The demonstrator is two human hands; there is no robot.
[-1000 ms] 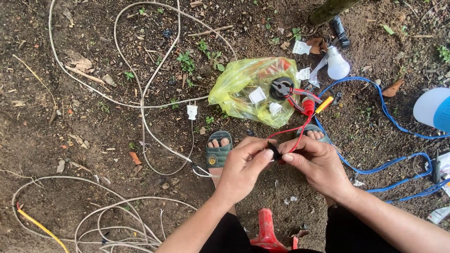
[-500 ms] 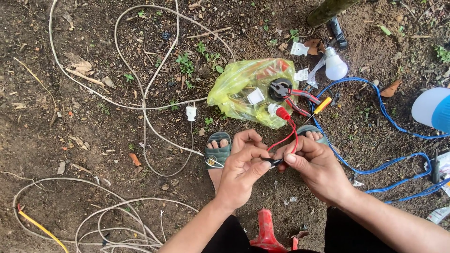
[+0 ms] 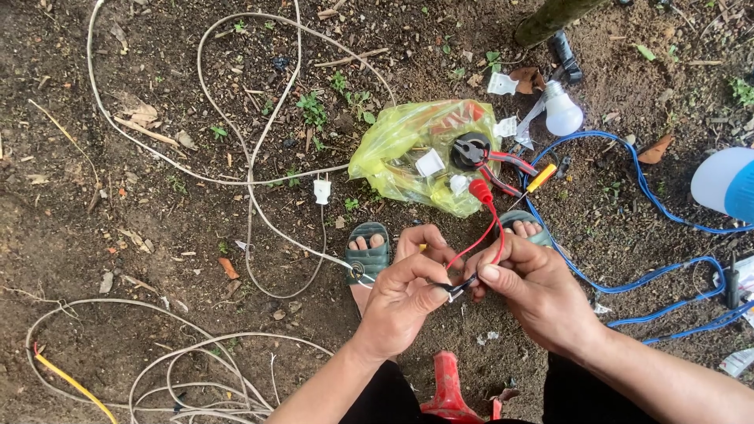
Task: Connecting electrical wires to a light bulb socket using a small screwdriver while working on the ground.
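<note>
Red wire (image 3: pixel 488 228) end pinched between fingers of left hand (image 3: pixel 404 302) and right hand (image 3: pixel 534 294).

The small dark part pinched between the left hand (image 3: pixel 404 302) and the right hand (image 3: pixel 534 294) is mostly covered by fingertips, so its kind cannot be told. The white and blue container (image 3: pixel 726 182) is cut off by the right edge, and the red stool (image 3: pixel 449 389) by the bottom edge. The contents of the yellow bag (image 3: pixel 408 149) blur behind the plastic.
</note>
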